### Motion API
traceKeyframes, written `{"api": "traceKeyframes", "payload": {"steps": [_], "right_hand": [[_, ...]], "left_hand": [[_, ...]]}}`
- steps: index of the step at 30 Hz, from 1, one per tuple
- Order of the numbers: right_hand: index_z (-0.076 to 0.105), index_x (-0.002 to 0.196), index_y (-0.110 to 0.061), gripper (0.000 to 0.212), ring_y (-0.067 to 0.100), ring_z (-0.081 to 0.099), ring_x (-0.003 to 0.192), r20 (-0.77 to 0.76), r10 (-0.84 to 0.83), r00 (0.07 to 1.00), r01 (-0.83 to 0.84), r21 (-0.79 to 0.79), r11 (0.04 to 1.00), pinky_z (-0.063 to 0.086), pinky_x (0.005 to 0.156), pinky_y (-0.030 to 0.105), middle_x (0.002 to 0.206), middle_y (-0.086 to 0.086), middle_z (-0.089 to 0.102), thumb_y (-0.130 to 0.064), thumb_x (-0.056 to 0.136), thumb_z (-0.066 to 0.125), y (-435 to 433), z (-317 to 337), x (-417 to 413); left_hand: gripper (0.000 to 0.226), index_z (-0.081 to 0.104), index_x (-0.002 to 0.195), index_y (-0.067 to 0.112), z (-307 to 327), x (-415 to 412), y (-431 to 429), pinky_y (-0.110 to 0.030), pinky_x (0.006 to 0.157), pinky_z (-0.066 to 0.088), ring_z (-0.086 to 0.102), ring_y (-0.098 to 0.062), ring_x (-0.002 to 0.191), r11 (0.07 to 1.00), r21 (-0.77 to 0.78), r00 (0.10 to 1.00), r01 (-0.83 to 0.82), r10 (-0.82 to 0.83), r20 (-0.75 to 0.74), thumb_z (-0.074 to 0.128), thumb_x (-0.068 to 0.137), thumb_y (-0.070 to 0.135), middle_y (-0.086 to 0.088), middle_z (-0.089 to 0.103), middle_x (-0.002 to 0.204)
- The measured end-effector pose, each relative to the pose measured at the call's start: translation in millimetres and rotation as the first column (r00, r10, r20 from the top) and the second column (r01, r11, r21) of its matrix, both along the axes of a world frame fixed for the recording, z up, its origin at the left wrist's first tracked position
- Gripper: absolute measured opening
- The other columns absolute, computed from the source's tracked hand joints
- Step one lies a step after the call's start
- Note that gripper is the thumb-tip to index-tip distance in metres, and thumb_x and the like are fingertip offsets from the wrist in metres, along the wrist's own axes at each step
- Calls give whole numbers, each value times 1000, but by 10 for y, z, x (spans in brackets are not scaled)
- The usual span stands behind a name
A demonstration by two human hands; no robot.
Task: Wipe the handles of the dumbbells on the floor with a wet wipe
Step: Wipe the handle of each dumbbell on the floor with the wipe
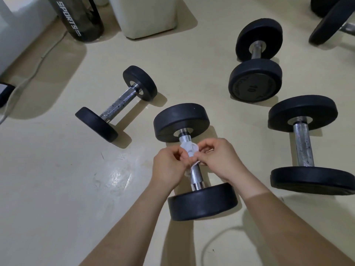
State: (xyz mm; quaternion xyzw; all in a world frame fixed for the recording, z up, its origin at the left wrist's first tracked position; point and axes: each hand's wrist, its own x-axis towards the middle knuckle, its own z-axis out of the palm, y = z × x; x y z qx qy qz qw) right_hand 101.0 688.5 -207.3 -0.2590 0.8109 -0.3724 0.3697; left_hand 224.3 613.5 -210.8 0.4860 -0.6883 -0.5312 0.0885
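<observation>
— On the cream floor [57, 189], near centre: the centre dumbbell [201, 202], black plates, lies with its bar running near to far. Both hands are over it.

— Left hand [168, 167], grip?

— Fingers curled, pinching the left side of the wet wipe [189, 149].

— Right hand [221, 160]?

— Thumb and forefinger pinch the right side of the same wipe. The other fingers are curled in.

— Position of the wipe?

— White, bunched, over the far half of the knurled chrome handle [196, 174], just short of the far plate. A corner shows below the left hand, beside the bar. Whether it wraps fully round the bar I cannot tell, as the hands cover that part.

— Other weights?

— Four noted. The left dumbbell [116, 103] is set at an angle with its handle bare, well apart from the hands. The right dumbbell [303, 144] has a spotted handle and runs near to far. The far dumbbell [255, 81] has its near plate marked 10. The corner dumbbell [330, 22], far right, is cut off by the frame edge.

— Remaining items?

— Far left: a dark bottle [76, 18] lettered SPORTS, beside a white container [146, 16]. A grey cable [34, 72] trails along the left floor. A second cable loop [217, 239] lies near, beside the right forearm.
</observation>
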Motion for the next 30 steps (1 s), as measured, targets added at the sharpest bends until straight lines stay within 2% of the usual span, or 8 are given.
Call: {"api": "traceKeyframes", "payload": {"steps": [7, 10, 13, 15, 18, 23, 26, 30], "right_hand": [[76, 73, -12, 1, 6, 55, 63, 240, 269, 933, -293, 69, 954, 41, 64, 26, 67, 2, 68, -12, 74, 75, 346, 172, 19], [76, 80, -21, 17, 9, 56, 71, 252, 285, 925, -314, 83, 946, 40, 69, 30, 79, 6, 70, -19, 77, 59, 392, 172, 49], [69, 79, -48, 28, 8, 60, 91, 111, 249, 962, -264, 150, 953, 47, 87, 36, 95, -14, 65, -43, 65, 46, 460, 145, 132], [66, 72, -48, 18, 8, 58, 90, -41, 179, 983, -172, 140, 975, 47, 88, 40, 91, -16, 60, -46, 65, 49, 473, 150, 173], [59, 78, -33, 8, 8, 50, 84, -261, 100, 960, -91, 46, 995, 46, 84, 40, 85, -15, 52, -41, 76, 61, 493, 177, 220], [57, 73, -25, 21, 8, 48, 75, -365, 90, 927, -109, -30, 994, 45, 71, 33, 76, -9, 52, -42, 85, 55, 537, 229, 316], [55, 68, -22, 30, 10, 49, 71, -410, 101, 907, -128, -38, 991, 35, 59, 16, 72, -7, 50, -47, 85, 53, 565, 240, 337], [54, 81, -27, 13, 0, 47, 66, -342, 22, 939, -53, -82, 995, 31, 55, 11, 80, -12, 47, -34, 83, 64, 542, 240, 329]], "left_hand": [[23, 59, 73, 12, 96, 183, 89, -19, 53, 46, 56, -7, 51, 963, 170, 969, 209, -227, 98, 82, 69, 12, 2, 63, 60], [31, 57, 79, 18, 136, 167, 72, -23, 58, 47, 60, -11, 60, 966, 57, 958, 253, -259, 125, 85, 65, 22, 4, 67, 67], [31, 60, 83, 27, 158, 142, 62, -22, 59, 45, 57, -10, 63, 928, -83, 926, 363, -349, 144, 84, 65, 27, 6, 62, 64], [19, 69, 80, 28, 149, 111, -13, -19, 59, 46, 58, -8, 63, 904, -101, 905, 415, -400, 143, 83, 68, 25, 7, 64, 66], [9, 74, 72, 23, 98, 35, -150, -14, 57, 45, 58, -1, 55, 964, -73, 966, 257, -253, 55, 82, 71, 18, 7, 68, 66], [8, 73, 72, 24, 53, -178, -241, -25, 64, 50, 61, -3, 62, 972, -218, 994, -88, 72, -81, 75, 79, 24, 12, 68, 68], [13, 69, 66, 21, 28, -28, -125, -30, 66, 53, 63, -9, 67, 962, -206, 983, 180, -183, 5, 77, 76, 21, 8, 66, 67], [7, 74, 70, 21, 70, 149, 37, -29, 65, 53, 63, -8, 63, 897, -110, 904, 428, -424, 57, 79, 75, 21, 6, 69, 66]]}}
